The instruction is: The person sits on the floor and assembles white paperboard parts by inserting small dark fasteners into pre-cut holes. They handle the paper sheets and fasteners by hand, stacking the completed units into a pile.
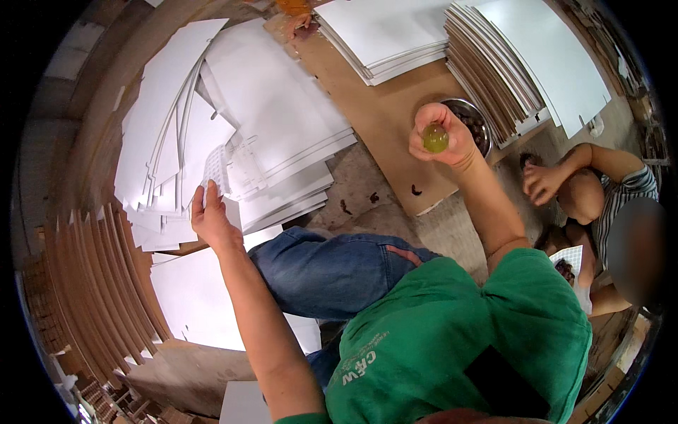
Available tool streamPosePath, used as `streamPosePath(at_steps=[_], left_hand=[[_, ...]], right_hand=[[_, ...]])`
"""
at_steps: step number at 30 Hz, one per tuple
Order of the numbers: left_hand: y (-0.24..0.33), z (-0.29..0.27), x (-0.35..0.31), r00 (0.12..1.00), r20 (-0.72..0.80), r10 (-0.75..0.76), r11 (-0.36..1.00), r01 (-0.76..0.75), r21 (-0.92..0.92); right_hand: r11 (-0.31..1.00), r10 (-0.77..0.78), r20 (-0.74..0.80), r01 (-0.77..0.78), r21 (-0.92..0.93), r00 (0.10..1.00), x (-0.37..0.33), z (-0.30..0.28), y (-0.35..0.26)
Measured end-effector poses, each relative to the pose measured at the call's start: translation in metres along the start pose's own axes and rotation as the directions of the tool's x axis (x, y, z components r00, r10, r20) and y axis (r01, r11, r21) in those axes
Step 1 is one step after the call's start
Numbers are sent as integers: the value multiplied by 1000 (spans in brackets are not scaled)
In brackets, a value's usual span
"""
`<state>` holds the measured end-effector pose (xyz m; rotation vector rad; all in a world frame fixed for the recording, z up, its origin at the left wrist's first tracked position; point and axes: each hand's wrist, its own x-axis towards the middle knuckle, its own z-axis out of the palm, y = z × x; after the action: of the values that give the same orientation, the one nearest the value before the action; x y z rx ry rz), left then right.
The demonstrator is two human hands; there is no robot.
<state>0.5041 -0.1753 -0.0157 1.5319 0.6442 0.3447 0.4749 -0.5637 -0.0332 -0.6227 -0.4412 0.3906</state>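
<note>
Out to the left, my left hand (214, 225) grips a thin white sheet with a printed grid pattern (216, 169) between thumb and fingers. My right hand (459, 145) is raised, its fingers wrapped round a translucent yellow-green object (436, 138) with a round end; the rest of it is hidden by the hand. Partly behind that hand is a round metal bowl (486, 134) with brown pieces inside. White flat panels (272, 92) lie stacked beyond my left hand, with their edges uneven.
Brown board (385, 134) lies under the bowl. More panels (494, 78) stack at the far right. Upright brown-edged panels (99, 283) line the left. A person in a striped shirt (621, 191) crouches at right, and another person's hand (300, 27) reaches in at top.
</note>
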Motion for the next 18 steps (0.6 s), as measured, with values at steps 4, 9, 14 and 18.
streamPosePath(at_steps=[4, 9, 14, 18], left_hand=[[2, -5, -3, 1000, -26, -4, 1000, 4, 22], [1, -3, -2, 1000, -3, -14, 999, 14, 45], [9, 5, -4, 1000, 17, -2, 999, 1, 42], [0, -13, -2, 999, -35, -28, 998, 26, -59]], right_hand=[[996, -63, 215, 74, -45, 975, 35, 88, 6], [984, 0, 770, -135, 112, 638, 69, 186, 15], [956, 45, 852, -269, 114, 522, 75, 218, 5], [937, 152, 851, -348, 37, 502, 91, 213, 9]])
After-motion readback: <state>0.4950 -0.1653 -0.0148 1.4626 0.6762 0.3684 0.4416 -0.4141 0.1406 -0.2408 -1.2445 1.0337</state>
